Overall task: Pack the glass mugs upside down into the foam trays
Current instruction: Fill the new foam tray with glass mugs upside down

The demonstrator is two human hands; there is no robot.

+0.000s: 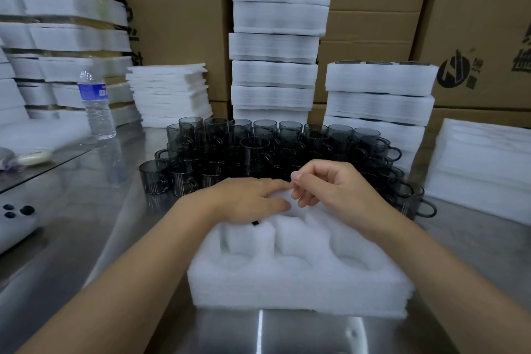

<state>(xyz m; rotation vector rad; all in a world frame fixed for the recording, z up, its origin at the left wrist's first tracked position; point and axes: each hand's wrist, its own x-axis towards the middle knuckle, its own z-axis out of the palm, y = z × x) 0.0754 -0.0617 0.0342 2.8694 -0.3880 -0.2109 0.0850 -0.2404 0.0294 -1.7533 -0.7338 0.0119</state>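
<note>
A white foam tray (298, 282) with round cavities lies on the steel table right in front of me. My left hand (247, 201) rests flat on its far left part, fingers fairly straight; a small dark bit (255, 223) shows under the palm. My right hand (330, 184) hovers at the tray's far edge, fingers curled, thumb and fingertips pinching a bit of white foam (277, 195) between the two hands. Several smoky grey glass mugs (258, 149) with handles stand upright in a dense group just behind the tray. The tray's visible cavities hold no mug.
Stacks of foam trays (275, 46) (379, 95) rise behind the mugs in front of cardboard boxes. Flat foam sheets (482, 164) lie at the right, more foam (169, 95) at the left. A water bottle (96, 103) and a grey device (14, 224) stand on the left.
</note>
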